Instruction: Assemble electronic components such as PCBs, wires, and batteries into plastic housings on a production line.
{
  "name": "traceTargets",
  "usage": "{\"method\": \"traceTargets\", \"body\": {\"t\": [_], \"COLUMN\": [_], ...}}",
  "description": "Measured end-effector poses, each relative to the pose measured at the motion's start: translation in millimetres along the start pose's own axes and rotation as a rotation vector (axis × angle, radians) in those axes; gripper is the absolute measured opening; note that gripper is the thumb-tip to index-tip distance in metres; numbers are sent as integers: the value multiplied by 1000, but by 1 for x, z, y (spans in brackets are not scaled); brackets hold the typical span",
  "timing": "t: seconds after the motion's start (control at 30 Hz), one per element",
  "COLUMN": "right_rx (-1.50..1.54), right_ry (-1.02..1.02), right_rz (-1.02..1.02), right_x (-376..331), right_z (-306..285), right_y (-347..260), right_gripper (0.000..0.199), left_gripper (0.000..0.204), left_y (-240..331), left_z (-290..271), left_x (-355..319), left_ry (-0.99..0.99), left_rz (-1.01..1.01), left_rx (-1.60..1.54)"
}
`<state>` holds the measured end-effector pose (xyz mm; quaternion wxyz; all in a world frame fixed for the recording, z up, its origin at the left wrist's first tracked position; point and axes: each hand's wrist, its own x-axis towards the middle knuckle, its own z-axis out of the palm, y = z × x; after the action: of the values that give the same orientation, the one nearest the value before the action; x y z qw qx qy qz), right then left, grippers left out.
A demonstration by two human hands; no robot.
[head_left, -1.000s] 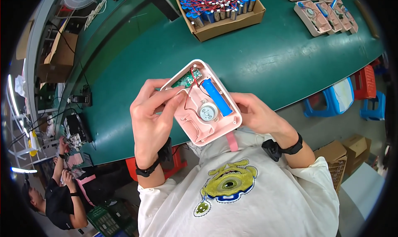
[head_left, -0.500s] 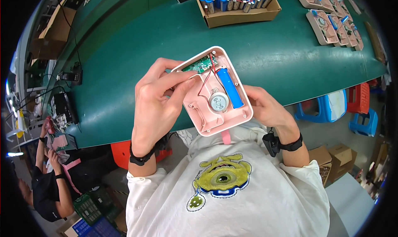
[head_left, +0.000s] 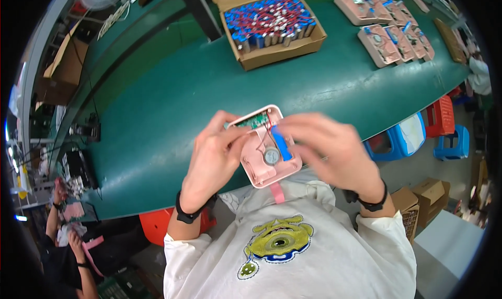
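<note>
A pale pink plastic housing [head_left: 253, 168], its hollow side facing up, is held in front of my body. My left hand [head_left: 209, 155] is closed on its left edge, thumb and fingers near the green circuit board [head_left: 254, 122]. Inside sit a blue cylindrical battery [head_left: 283, 146], a round silver motor-like part [head_left: 271, 156] and thin red and dark wires. My right hand [head_left: 334, 150], blurred by motion, hovers at the housing's right side. Its fingers reach over the battery's upper end, with the thumb apart near the right rim.
A cardboard box [head_left: 282, 57] full of blue batteries with red wires stands on the green table [head_left: 157, 121]. Several similar pink housings [head_left: 379, 50] lie at the far right. Blue and red stools [head_left: 400, 139] stand beyond the table's right edge. Another person's arm [head_left: 78, 246] shows at lower left.
My right hand has left the housing's right edge and come over its top, near the battery. The housing sits lower in view, and more of the battery box shows.
</note>
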<state>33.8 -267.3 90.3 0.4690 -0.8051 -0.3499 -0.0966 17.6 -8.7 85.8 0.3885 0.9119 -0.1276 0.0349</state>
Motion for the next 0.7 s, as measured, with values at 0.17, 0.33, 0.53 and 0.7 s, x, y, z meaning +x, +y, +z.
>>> {"method": "traceTargets", "body": {"t": [0.17,0.33,0.53,0.7], "right_rx": [-104,-224,-233,-95], "right_ry": [-180,-98,51,134], "right_rz": [-136,-116,45,195], "right_x": [6,-4,-8,-20], "right_z": [16,27,39,32], "right_y": [18,27,22,20], "right_gripper": [24,14,15,42], "left_gripper": [20,21,20,19], "left_y": [0,-4,1,0], "left_z": [12,11,16,29], "left_x": [-2,-6,0,5], "left_ry": [-33,-6,-20,21], "left_rz": [42,-2,9,27], "left_rx": [-13,-67,-41,-51]}}
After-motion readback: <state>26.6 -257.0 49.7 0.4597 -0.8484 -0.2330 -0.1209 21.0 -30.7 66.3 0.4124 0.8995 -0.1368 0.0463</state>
